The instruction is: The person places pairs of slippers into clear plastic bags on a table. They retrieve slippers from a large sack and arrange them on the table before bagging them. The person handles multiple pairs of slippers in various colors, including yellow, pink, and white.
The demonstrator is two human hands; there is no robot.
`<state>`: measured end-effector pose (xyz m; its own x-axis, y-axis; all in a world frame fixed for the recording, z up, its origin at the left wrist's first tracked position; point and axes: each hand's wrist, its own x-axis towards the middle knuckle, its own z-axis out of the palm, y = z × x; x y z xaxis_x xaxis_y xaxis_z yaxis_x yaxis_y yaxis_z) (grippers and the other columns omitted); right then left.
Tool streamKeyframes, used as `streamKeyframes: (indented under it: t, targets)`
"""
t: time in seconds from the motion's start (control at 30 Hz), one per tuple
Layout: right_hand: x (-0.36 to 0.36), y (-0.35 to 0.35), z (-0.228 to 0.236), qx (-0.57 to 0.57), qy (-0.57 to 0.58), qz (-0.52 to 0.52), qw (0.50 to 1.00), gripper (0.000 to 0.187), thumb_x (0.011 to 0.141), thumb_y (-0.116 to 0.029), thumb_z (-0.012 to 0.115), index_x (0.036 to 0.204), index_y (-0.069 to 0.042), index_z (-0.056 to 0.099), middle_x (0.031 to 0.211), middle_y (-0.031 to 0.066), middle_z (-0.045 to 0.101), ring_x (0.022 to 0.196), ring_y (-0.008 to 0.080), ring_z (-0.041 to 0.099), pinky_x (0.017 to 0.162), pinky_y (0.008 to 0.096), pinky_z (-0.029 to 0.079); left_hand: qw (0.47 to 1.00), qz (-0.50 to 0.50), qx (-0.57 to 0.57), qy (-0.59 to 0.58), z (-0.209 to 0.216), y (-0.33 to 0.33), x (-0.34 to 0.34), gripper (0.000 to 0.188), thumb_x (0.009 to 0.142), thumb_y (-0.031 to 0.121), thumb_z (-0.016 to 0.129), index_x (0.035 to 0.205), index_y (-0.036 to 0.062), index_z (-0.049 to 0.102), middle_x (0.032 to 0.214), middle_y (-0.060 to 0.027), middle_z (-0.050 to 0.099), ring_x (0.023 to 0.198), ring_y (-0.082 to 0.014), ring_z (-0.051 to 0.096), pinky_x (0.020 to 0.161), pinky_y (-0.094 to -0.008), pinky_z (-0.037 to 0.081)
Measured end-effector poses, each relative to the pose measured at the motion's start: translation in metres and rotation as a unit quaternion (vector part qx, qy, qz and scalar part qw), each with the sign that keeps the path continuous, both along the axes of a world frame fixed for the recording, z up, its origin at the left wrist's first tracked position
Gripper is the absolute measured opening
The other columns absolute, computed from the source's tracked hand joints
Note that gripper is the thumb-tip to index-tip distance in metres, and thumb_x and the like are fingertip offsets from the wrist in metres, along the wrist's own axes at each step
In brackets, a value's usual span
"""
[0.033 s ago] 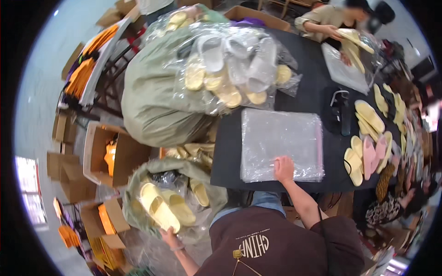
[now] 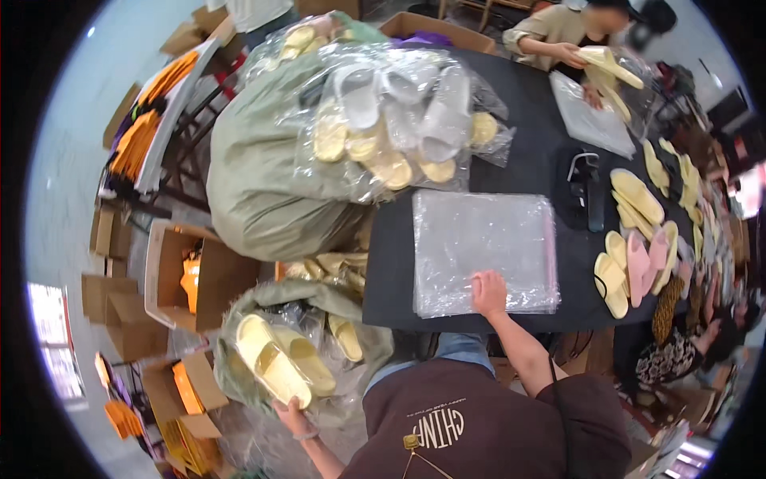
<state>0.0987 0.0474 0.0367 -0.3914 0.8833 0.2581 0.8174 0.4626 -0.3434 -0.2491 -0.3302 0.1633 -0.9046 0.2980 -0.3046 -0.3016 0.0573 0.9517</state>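
Observation:
My left hand (image 2: 290, 413) grips the heel end of a pale yellow slide slipper (image 2: 271, 363). It is over an open green sack (image 2: 239, 391), where a second yellow slipper (image 2: 311, 367) lies close beside the held one. Another yellow slipper (image 2: 345, 337) rests deeper in the sack among clear plastic. On the black-covered table (image 2: 389, 279), my right hand (image 2: 488, 293) rests at the near edge of a stack of clear plastic bags (image 2: 483, 231). Its fingers are bent and closed on the top bag; the fingertips are partly hard to make out.
A large green sack (image 2: 271, 168) stands left of the table, with bagged grey and yellow slippers (image 2: 391, 120) on top. Loose yellow and pink slippers (image 2: 637, 267) lie to the right, near a black tool (image 2: 592, 191). Cardboard boxes (image 2: 179, 279) line the left. Across the table, a person (image 2: 558, 44) handles yellow slippers.
The view has shifted slightly. My left hand and its slipper sit a little farther left in the picture; both hands keep the same hold.

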Motion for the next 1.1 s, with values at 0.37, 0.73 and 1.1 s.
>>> streamKeyframes:
  t: [0.37,0.73,1.1]
  targets:
    - [0.009,-0.001,-0.006,0.016,0.002,-0.02,1.0,0.012,0.08,-0.019,0.055,0.091,-0.014,0.055,0.085,0.0065,0.051,0.083,0.0252,0.052,0.072,0.0387,0.041,0.942,-0.249,0.183,0.127,0.102,0.259,-0.016,0.051,0.088,0.024,0.053,0.129,-0.0042,0.038,0.123,-0.0165,0.048,0.109,-0.0288,0.051,0.091,-0.0386,0.044]
    - [0.017,0.002,-0.006,0.001,0.032,-0.019,0.999,0.017,0.078,-0.019,0.056,0.094,-0.012,0.057,0.087,0.0074,0.054,0.085,0.0251,0.055,0.075,0.0388,0.043,0.819,-0.532,0.199,-0.076,0.097,0.672,0.126,0.035,0.08,0.009,0.06,0.112,0.0008,0.048,0.097,-0.0076,0.059,0.081,-0.0154,0.059,0.066,-0.027,0.049]
    - [0.025,0.002,-0.002,-0.005,0.033,-0.037,0.999,0.016,0.078,-0.018,0.057,0.093,-0.012,0.056,0.09,0.0082,0.055,0.084,0.0261,0.055,0.074,0.0395,0.044,0.842,-0.48,0.248,-0.016,-0.001,0.6,0.227,0.023,0.087,-0.001,0.051,0.11,-0.0015,0.052,0.097,-0.0089,0.064,0.086,-0.0158,0.061,0.071,-0.0266,0.049]
